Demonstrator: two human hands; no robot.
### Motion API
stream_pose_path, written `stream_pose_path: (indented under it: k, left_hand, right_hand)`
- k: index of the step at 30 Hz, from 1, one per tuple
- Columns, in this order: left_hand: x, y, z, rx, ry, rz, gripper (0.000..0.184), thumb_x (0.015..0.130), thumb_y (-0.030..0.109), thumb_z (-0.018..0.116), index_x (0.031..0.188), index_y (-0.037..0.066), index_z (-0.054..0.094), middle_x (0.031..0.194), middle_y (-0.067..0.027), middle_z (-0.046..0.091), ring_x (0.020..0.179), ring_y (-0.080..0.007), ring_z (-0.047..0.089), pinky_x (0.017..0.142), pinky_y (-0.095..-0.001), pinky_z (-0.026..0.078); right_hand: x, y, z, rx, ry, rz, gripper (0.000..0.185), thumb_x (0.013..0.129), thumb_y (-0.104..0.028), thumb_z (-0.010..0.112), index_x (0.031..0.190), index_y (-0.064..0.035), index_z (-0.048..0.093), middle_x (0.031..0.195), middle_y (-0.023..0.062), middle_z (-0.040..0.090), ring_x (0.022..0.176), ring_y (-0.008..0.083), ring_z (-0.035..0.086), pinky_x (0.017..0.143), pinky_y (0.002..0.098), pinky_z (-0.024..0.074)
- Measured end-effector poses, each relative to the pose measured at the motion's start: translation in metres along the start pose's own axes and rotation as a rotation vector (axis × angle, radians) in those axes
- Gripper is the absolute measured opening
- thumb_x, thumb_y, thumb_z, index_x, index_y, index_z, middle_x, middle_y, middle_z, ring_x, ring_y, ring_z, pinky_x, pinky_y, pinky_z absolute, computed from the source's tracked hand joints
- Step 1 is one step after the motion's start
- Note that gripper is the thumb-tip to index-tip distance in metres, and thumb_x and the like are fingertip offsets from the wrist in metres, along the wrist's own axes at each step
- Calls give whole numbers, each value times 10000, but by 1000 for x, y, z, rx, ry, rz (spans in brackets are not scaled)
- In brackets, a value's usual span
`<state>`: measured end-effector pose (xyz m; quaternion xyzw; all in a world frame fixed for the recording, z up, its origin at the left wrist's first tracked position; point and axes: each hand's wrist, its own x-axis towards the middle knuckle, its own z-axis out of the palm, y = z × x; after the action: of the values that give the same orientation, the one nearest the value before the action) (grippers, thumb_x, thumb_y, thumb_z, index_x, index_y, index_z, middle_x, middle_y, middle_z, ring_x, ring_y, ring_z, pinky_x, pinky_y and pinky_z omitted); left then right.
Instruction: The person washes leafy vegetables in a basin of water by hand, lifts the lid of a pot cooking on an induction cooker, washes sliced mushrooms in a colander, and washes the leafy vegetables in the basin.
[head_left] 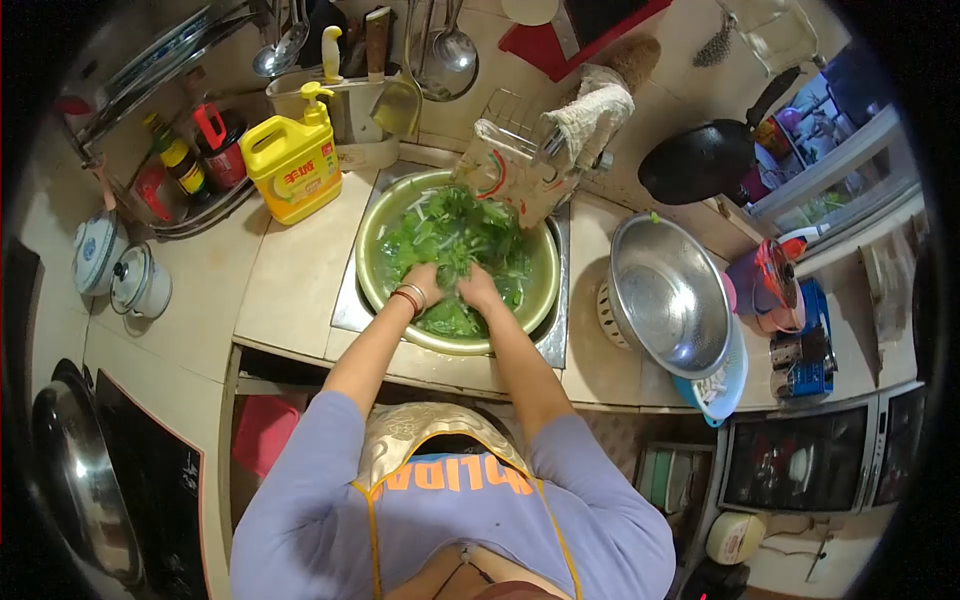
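A large gold-coloured basin [547, 292] sits in the sink, holding water and leafy greens [450, 232]. My left hand [424, 284], with bracelets at the wrist, reaches into the greens near the basin's front. Close beside it on the right, my right hand [478, 287] is also in the greens. Leaves and water cover the fingers of both hands, so their grip cannot be made out.
A yellow detergent jug [292, 168] stands left of the basin. To the right are a steel colander [670, 290] and a blue basket [728, 385]. A cloth [592, 105] hangs over the faucet behind, and a black pan [700, 160] hangs on the wall.
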<state>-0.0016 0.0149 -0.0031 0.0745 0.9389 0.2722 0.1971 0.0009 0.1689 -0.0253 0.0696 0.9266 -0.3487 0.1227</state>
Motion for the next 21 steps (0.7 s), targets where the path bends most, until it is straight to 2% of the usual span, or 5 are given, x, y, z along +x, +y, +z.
stream_pose_path:
  k: [5,9,14,18,21]
  left_hand:
    - [-6,-3,-6,-407,320,172,433,661,98,696,1076,34,591,1043,-202,582,991,-353,549,885,-381,440]
    - [-20,11,-15,-274,609,274,480,699,6,638,1163,84,544,1170,-159,520,1012,-324,546,872,-348,449]
    - [-34,25,-16,180,416,208,668,631,400,700,1242,206,515,1419,-133,267,1325,-369,166,1046,-601,88]
    - [-43,37,-20,378,92,97,754,652,540,659,1314,250,444,1490,-107,93,1335,-441,73,1041,-606,104]
    - [-27,19,-13,402,-24,51,748,662,518,662,1319,244,433,1490,-114,79,1332,-448,83,1023,-621,156]
  right_hand:
    - [8,9,-17,698,223,-146,254,816,-181,611,958,29,621,872,126,647,779,196,572,717,332,435]
    - [-20,-14,-29,226,459,-376,308,745,-15,562,1049,19,519,938,191,602,825,358,568,753,410,440]
    - [-31,-20,-47,-151,380,-269,530,667,-65,613,1179,-61,478,1323,216,345,1222,460,273,997,470,303]
    - [-48,-34,-55,-503,83,-44,795,663,-356,687,1354,-162,344,1436,186,197,1330,445,67,1019,611,198]
    - [-42,-34,-44,-493,-98,-27,785,696,-347,665,1362,-142,305,1442,182,186,1311,454,142,1023,560,257]
